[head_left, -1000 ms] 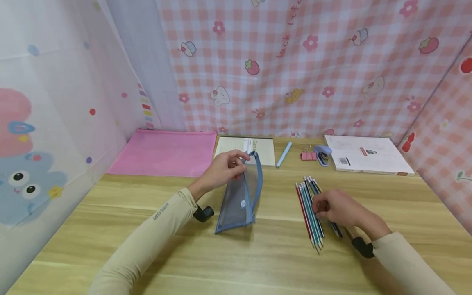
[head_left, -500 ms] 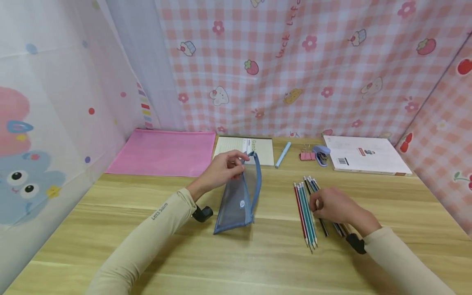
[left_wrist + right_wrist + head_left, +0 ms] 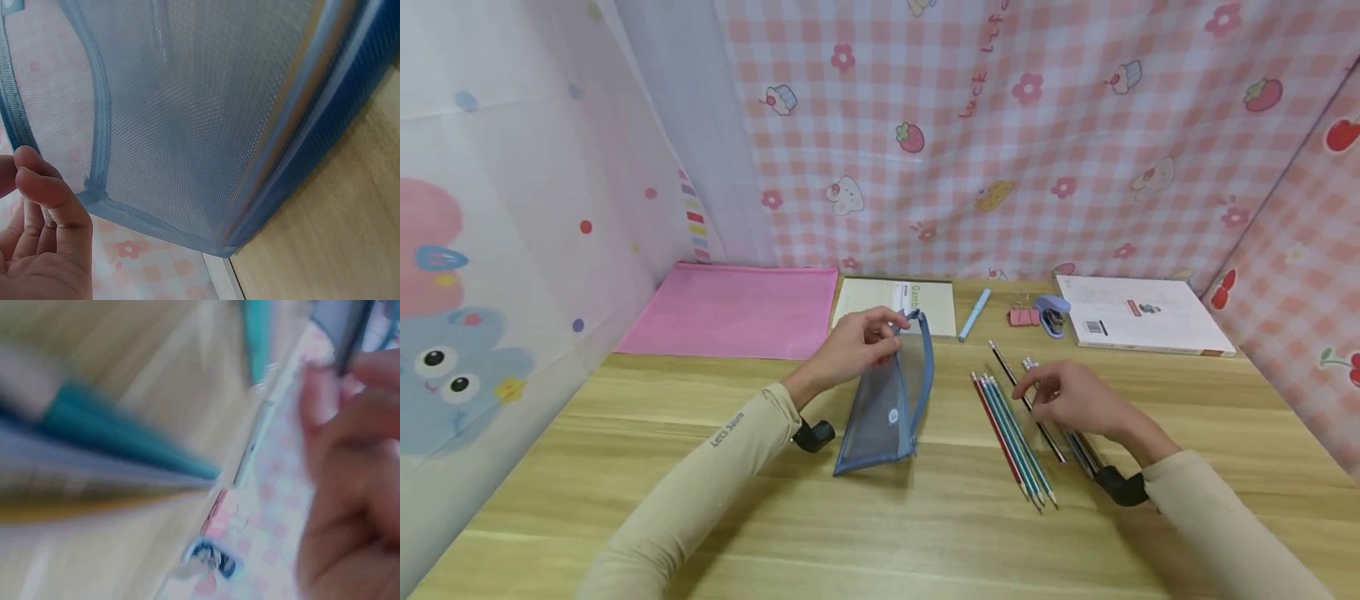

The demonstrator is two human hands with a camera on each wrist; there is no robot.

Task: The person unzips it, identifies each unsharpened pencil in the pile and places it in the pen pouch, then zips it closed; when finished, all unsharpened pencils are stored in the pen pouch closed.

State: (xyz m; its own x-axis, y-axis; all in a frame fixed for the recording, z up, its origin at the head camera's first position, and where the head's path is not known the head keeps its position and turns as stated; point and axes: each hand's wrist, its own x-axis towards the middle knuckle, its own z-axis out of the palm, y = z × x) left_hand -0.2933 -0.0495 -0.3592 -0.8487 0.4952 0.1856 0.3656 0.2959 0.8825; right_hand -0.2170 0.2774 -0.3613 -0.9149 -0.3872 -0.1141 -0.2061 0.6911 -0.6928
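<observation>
Pinching the blue mesh pencil pouch (image 3: 876,417) by its upper corner, we prop it on end near the middle of the worktop (image 3: 820,533), its zip edges parted. Our left hand (image 3: 867,339) has its thumb and forefinger clamped on that corner. To the pouch's right, our right hand (image 3: 1078,402) has thumb and forefinger together on a dark pencil (image 3: 1009,369); we cannot tell whether its lower end touches the wood. Just beside it lie a red pencil (image 3: 999,436) and several teal pencils (image 3: 1017,440), points towards us, with more pencils (image 3: 1081,454) partly hidden under our right hand. Farther back, from left to right, we have a pink folder (image 3: 737,312), a notepad (image 3: 865,296) partly behind the pouch, a light-blue pen (image 3: 975,315), a pink binder clip (image 3: 1023,317), a purple stapler (image 3: 1052,315) and a white book (image 3: 1146,312). Behind them hangs a pink checked cloth (image 3: 955,167).
</observation>
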